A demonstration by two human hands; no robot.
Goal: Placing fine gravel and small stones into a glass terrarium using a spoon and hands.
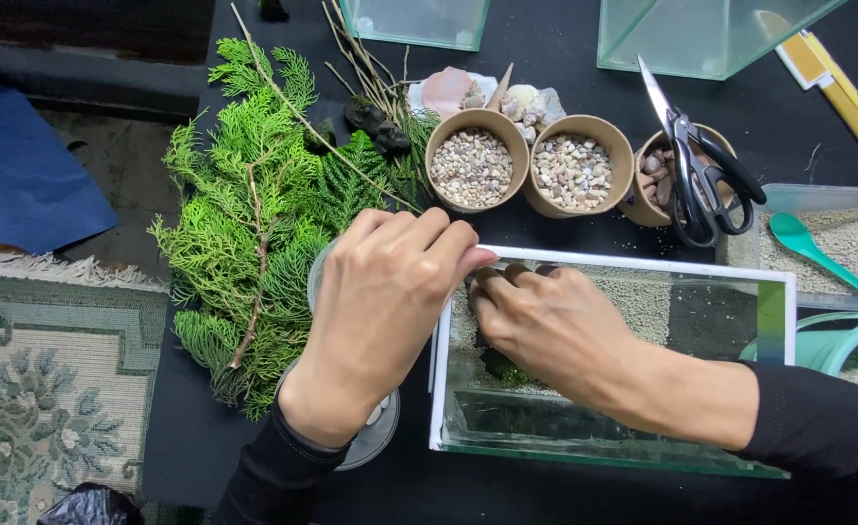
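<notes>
A rectangular glass tank [643, 264] with a white-edged rim stands on the black table, with pale sand and a dark green clump [507, 369] inside. My left hand [380, 301] hovers at the tank's left rim, its fingers curled together at the tips. My right hand [546, 326] reaches down into the tank's left end, fingers bent over the sand close to the left fingertips. What the fingers pinch, if anything, is hidden. A round clear container [376, 437] lies under my left wrist.
Green conifer sprigs [254, 224] lie left of the tank. Behind it stand three paper cups of pebbles [473, 160], scissors [701, 175] on the right one, and shells [448, 89]. A sand tray with a teal spoon [818, 248], a teal watering can [827, 340] and two glass tanks [701, 34] surround.
</notes>
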